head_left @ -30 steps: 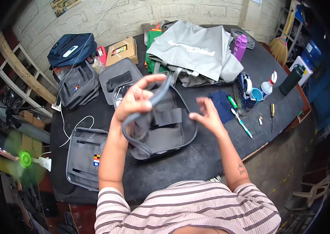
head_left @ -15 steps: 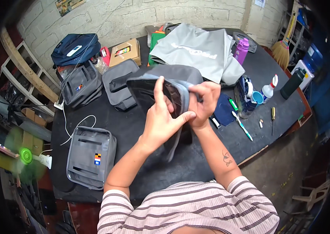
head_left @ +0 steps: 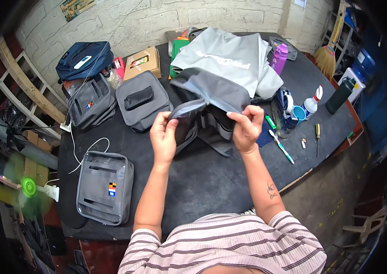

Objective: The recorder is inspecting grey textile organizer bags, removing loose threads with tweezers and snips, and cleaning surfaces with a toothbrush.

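A dark grey fabric bag (head_left: 212, 98) lies in the middle of the black table (head_left: 202, 178), its flap lifted toward me. My left hand (head_left: 163, 137) pinches the flap's left edge. My right hand (head_left: 247, 127) pinches the same edge farther right, so the flap is stretched between the two hands. Under the flap the bag's inner pockets show. My forearms come up from the lower edge, above my striped shirt.
A flat grey organiser panel (head_left: 105, 187) lies at the near left, a grey pouch (head_left: 142, 99) and another grey bag (head_left: 91, 102) at the left, a blue bag (head_left: 84, 59) behind. A light grey bag (head_left: 227, 57), purple bottle (head_left: 278, 58), spray bottle (head_left: 311, 104), blue cup (head_left: 297, 113) and screwdrivers stand right.
The bag was held up over the table with a strap in my left hand; I turned it, laid it down, and both hands now pull its flap edge apart.
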Demonstrator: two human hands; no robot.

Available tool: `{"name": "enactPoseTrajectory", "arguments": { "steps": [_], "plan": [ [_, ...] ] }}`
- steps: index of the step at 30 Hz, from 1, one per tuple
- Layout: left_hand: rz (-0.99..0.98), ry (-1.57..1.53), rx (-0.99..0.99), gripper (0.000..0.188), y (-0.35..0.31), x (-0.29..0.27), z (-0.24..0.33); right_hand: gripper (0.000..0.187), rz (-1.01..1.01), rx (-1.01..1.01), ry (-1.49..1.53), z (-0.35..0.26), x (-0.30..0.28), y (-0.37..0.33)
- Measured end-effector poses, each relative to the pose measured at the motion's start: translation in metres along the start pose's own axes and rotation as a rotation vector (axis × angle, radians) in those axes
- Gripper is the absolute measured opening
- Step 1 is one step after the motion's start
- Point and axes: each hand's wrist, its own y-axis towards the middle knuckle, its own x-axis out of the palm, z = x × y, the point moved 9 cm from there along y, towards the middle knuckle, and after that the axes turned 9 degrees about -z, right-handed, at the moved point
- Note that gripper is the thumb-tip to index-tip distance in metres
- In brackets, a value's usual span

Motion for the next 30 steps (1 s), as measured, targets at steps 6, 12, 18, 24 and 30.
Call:
{"name": "enactPoseTrajectory", "arguments": {
  "steps": [6, 12, 18, 24, 30],
  "plan": [
    [0.005, -0.177, -0.041, 0.007, 0.024, -0.014, 0.012, 0.022, 0.011, 0.053, 0.048, 0.029, -0.011, 0.004],
    [0.157, -0.179, -0.048, 0.018, 0.046, -0.104, 0.045, 0.019, -0.017, 0.295, -0.021, 0.080, -0.047, -0.012],
    [-0.060, 0.090, -0.112, 0.007, 0.042, -0.023, 0.062, 0.022, -0.176, 0.140, -0.187, 0.008, -0.009, -0.012],
    [-0.685, 0.353, 0.112, 0.017, -0.004, 0.107, 0.124, 0.026, -0.487, 0.456, 0.087, 0.057, 0.108, -0.089],
    [-0.343, 0.346, -0.021, 0.036, 0.074, 0.037, 0.073, 0.032, -0.371, 0.562, 0.137, 0.097, 0.107, -0.070]
  ]
}}
